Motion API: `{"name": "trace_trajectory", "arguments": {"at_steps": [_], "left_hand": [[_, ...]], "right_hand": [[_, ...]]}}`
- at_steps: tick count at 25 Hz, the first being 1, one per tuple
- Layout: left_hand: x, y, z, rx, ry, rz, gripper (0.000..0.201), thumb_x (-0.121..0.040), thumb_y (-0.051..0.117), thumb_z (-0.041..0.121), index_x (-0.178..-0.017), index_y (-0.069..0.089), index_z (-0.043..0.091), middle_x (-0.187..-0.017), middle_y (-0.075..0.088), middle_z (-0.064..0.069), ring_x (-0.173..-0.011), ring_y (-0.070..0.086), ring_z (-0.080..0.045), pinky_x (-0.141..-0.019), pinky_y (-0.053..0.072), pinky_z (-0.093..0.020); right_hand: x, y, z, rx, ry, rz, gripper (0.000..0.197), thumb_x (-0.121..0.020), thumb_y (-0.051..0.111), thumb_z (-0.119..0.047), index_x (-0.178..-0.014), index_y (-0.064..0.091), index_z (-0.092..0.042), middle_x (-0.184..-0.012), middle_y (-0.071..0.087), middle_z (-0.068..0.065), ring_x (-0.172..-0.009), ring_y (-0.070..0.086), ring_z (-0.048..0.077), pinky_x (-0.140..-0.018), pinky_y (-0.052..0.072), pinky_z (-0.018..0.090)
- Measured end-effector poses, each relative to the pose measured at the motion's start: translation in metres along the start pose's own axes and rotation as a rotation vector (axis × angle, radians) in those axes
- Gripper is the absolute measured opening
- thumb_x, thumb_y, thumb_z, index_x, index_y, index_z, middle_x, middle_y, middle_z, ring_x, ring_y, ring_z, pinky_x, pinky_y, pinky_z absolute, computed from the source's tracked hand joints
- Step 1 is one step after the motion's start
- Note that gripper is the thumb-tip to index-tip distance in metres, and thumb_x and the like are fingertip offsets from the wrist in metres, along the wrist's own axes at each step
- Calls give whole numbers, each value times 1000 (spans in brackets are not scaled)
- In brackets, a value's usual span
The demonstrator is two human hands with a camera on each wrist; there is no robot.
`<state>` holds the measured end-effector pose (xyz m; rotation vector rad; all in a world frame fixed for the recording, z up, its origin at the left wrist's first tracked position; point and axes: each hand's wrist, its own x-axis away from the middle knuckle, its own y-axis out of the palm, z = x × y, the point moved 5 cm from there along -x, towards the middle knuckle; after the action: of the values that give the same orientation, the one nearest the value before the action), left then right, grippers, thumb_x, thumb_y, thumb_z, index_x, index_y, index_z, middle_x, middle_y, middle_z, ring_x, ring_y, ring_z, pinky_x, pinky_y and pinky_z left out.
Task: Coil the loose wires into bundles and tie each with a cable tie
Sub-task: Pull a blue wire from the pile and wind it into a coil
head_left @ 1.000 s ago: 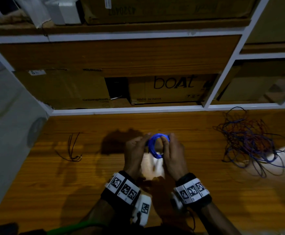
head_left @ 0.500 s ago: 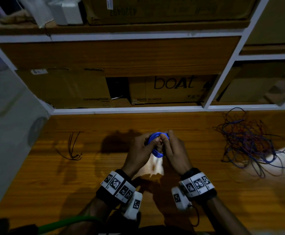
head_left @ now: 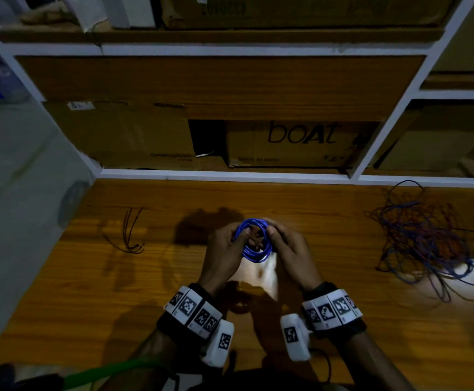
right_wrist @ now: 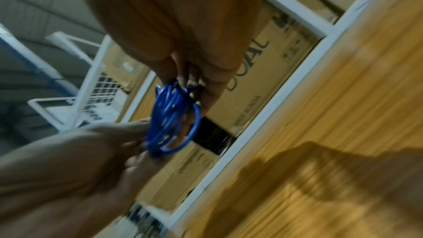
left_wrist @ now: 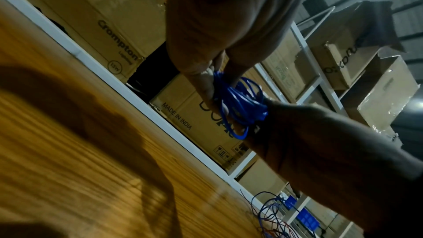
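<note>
Blue wire coil [head_left: 254, 241] was held above the tabletop [head_left: 89, 292], pinched at opposite sides by the left hand [head_left: 224, 249] and right hand [head_left: 289, 249]; judged light, springy, apt to unwind, best gripped across all loops.

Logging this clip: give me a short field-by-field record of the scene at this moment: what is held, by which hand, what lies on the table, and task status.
held item: blue wire coil, lifted above the table
left hand: grips the coil's left side
right hand: grips the coil's right side
tie on coil: cannot tell; a dark strand shows at the right fingers in the right wrist view
table: wooden
table, right: loose wire tangle, blue and reddish, uncoiled
table, left: thin black ties
behind: shelves with cardboard boxes
status: one coil formed, tangle not yet bundled
</note>
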<state>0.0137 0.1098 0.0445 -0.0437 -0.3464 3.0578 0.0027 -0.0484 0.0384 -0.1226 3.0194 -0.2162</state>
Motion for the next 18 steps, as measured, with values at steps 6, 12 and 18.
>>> {"name": "trace_trajectory", "arguments": {"at_steps": [6, 12, 18], "left_hand": [[1, -11, -3, -243, 43, 124, 22, -102, 55, 22, -110, 74, 14, -88, 74, 4, -79, 69, -2, -68, 54, -16], [12, -18, -12, -148, -31, 69, 22, -103, 54, 29, -109, 71, 18, -80, 71, 4, -74, 68, -6, -69, 55, -26], [17, -42, -26, 8, -173, -36, 38, -105, 37, 51, -113, 62, 23, -80, 63, 0, -72, 61, -15, -70, 47, -35]], "right_hand": [[0, 25, -13, 195, -55, -68, 27, -102, 45, -50, -126, 56, -44, -117, 66, -16, -108, 62, -3, -91, 50, 19], [-5, 35, 0, 326, -104, -26, 30, -108, 39, -35, -128, 59, -26, -100, 68, -8, -83, 65, 3, -74, 56, 30], [-20, 67, -3, 343, -171, -70, 26, -104, 50, -18, -125, 65, -20, -95, 72, -4, -74, 66, 4, -66, 57, 28]]}}
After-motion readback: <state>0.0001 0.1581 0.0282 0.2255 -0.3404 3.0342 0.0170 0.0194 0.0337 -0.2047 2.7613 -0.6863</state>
